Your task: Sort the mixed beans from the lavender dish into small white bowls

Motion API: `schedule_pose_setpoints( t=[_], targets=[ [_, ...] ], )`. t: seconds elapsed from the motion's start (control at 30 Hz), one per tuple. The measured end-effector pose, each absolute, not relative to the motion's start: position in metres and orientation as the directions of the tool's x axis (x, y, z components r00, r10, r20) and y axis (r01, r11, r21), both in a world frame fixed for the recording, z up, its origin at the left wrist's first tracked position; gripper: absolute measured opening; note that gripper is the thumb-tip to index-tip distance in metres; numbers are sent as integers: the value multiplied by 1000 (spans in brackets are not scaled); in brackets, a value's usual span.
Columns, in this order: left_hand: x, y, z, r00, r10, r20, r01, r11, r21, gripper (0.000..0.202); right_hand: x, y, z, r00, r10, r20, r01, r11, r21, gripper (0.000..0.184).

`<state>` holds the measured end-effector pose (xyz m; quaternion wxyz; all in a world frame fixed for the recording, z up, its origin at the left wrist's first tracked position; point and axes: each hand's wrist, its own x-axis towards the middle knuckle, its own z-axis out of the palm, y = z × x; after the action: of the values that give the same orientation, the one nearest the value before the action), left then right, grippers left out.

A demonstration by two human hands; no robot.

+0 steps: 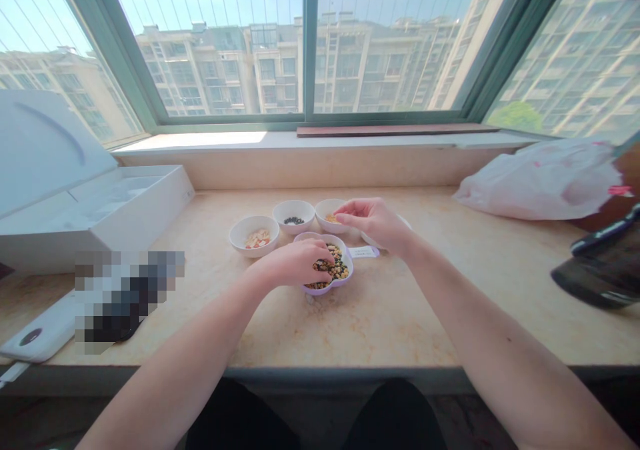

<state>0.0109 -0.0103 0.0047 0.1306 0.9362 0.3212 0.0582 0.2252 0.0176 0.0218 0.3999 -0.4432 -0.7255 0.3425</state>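
Note:
My left hand [301, 262] reaches into a lobed bowl [327, 291] with a purple outside and a handle at its right. Its curved fingers touch mixed beans [339, 270], yellow, dark and green, and its thumb stands apart from the other fingers. Over a white bowl with yellow grains [331, 217] is my right hand [371, 221], thumb and fingertips pinched together; anything between them is too small to make out. Beside that bowl stand a white bowl [293, 207] of black beans and a white bowl [240, 237] of pale and reddish pieces. Another white bowl is mostly hidden behind my right hand.
At the left are an open white box [145, 203], a pixelated dark object [135, 297] and a white power strip [43, 333]. A plastic bag [540, 180] and a dark glossy container [600, 270] stand at the right. The window ledge [225, 142] bounds the counter behind.

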Motion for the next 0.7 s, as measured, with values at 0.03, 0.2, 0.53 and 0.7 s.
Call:
schedule_pose_setpoints(
  t=[0.03,0.2,0.53,0.7],
  targets=[
    [12,-10,4,782,624,16,593,-751,289,13,226,19,22,-252,908,334,488,417,-767,27],
    [15,-10,0,771,637,26,599,-737,312,12,236,26,24,-123,897,425,848,318,-425,18],
    [20,-10,-5,761,641,96,589,-746,311,12,258,34,28,154,973,174,978,-125,-166,31],
    [21,-10,-7,765,633,122,576,-756,312,16,264,40,26,188,977,103,976,-174,-133,31]
  ],
)
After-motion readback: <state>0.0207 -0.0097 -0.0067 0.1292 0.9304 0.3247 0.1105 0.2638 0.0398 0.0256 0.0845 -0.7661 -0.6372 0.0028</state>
